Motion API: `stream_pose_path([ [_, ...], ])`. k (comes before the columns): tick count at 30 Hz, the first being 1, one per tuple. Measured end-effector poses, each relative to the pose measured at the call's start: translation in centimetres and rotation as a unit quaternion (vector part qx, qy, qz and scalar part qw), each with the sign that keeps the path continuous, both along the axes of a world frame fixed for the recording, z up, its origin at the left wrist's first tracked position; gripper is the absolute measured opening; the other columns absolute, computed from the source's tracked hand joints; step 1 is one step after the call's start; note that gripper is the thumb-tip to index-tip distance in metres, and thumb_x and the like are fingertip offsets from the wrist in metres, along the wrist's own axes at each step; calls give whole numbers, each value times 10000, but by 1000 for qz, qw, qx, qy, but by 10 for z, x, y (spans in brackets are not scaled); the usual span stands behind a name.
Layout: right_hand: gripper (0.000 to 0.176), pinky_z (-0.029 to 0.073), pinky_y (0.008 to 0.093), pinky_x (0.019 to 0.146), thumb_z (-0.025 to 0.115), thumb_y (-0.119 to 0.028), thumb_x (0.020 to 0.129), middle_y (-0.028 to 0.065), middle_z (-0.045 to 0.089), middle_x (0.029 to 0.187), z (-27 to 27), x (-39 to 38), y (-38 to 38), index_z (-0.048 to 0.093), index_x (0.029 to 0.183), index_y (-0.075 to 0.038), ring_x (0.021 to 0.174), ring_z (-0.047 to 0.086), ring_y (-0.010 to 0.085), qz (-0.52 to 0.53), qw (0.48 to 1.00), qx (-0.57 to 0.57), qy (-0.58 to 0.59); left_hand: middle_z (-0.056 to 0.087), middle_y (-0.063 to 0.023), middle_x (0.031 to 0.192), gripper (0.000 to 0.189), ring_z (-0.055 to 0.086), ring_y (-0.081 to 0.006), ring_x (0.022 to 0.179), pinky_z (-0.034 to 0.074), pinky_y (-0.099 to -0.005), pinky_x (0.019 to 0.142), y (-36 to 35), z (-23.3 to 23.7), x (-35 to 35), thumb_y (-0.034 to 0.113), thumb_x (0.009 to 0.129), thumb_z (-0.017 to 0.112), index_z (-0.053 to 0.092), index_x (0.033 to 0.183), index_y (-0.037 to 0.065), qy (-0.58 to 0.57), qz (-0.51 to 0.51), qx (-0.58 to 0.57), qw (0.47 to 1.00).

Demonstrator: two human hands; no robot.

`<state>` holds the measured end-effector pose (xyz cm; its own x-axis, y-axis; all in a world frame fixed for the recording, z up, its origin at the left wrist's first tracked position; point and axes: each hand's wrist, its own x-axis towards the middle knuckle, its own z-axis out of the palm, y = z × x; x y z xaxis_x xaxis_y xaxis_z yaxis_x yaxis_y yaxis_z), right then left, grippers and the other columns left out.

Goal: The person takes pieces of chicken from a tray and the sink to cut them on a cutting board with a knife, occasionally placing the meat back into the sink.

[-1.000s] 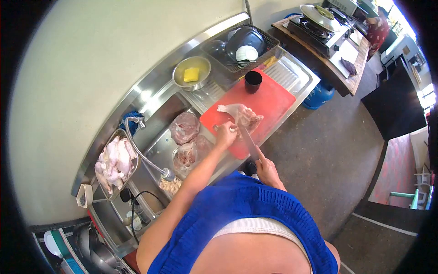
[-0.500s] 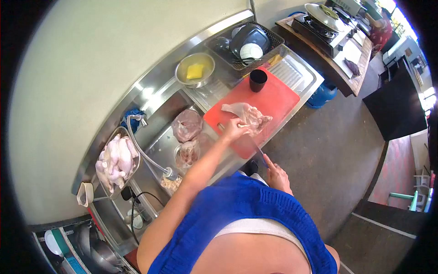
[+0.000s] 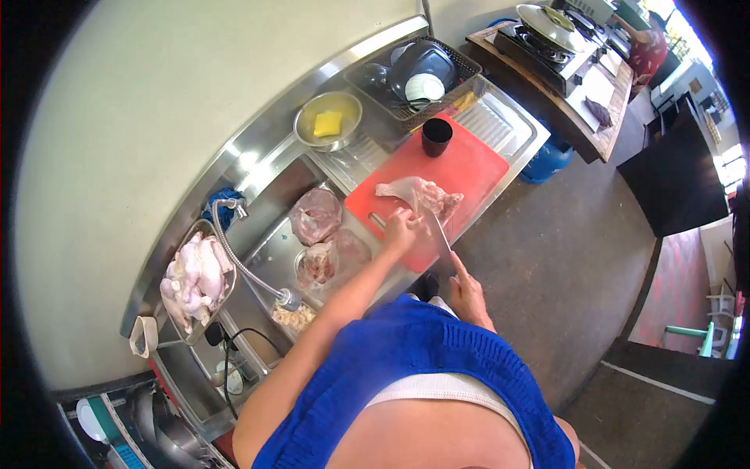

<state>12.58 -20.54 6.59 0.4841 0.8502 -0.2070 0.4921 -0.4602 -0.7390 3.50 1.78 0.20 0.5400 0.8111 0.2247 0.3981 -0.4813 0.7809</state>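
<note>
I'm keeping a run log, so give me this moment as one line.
left hand: on raw chicken | right hand: holding knife | chicken: on red board

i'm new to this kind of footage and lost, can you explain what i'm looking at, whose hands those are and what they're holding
There is no machine here: these are a person's bare hands, seen by one camera on their head, looking forward and down. A red cutting board lies beside the sink, with a piece of raw meat and a black cup on it. The right hand holds a knife, its blade at the meat. The left hand is at the meat's near edge; its grip is too small to make out. More raw meat sits in the sink.
</note>
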Motion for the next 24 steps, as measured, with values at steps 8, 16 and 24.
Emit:
stream_pose_path([
  [8,618,498,514,813,522,-59,923,274,645,1013,-10,-13,13,324,1494,-187,929,626,447,25,999,40,-5,620,-204,847,160,618,-394,824,483,-475,728,2,-13,-3,123,731,698,633,803,-4,6,9,-9,1000],
  [16,667,499,532,816,497,-56,927,282,597,1135,-5,-17,50,225,1512,-224,942,614,475,60,992,-77,-75,625,-203,840,182,622,-399,804,492,-471,727,1,-14,-1,119,709,683,626,827,-8,16,25,15,999],
  [24,689,484,544,857,490,-60,929,291,578,1177,6,-30,35,182,1516,-248,1025,587,493,54,990,-128,-10,605,-202,782,154,613,-383,734,479,-450,663,2,-16,-4,73,692,679,586,777,-16,-21,35,7,999],
])
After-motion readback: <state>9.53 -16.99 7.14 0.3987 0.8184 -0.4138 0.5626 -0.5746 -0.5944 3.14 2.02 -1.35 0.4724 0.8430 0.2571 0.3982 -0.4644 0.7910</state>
